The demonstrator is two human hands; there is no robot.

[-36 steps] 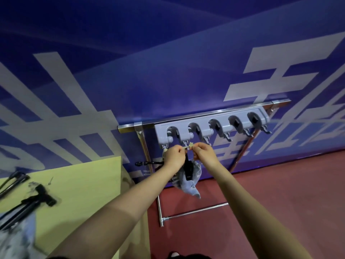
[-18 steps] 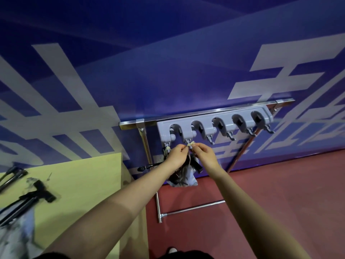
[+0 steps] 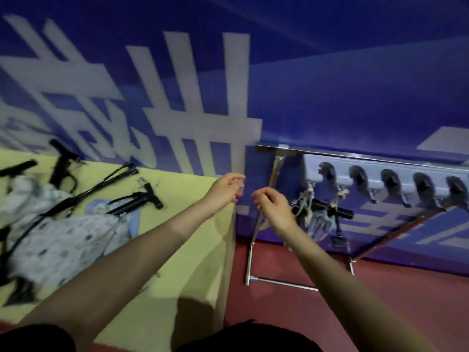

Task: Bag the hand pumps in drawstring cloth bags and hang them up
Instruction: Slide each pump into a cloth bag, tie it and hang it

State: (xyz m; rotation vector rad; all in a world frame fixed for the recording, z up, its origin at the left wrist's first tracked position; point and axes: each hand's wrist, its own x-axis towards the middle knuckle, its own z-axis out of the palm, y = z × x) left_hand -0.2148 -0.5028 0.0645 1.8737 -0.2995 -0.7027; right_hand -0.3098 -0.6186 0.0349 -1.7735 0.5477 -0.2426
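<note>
A grey hook rack (image 3: 375, 174) is fixed to a metal stand by the blue wall. Two patterned drawstring bags (image 3: 318, 222) with black pump handles sticking out hang by their cords from the rack's two leftmost hooks. My right hand (image 3: 272, 208) hovers just left of the bags, fingers loosely curled, holding nothing. My left hand (image 3: 225, 188) is raised over the table's right edge, fingers relaxed and empty. Several black hand pumps (image 3: 138, 199) and light patterned cloth bags (image 3: 58, 240) lie on the yellow table (image 3: 193, 250) at the left.
The stand's metal legs (image 3: 256, 232) reach down to the red floor (image 3: 380, 301) between table and rack. Three hooks on the right of the rack hang bare. The blue wall with white lettering runs behind everything.
Both hands have let go of the cord at the second hook and pulled back left. The bag now hangs there by itself. My view has swung left toward the table.
</note>
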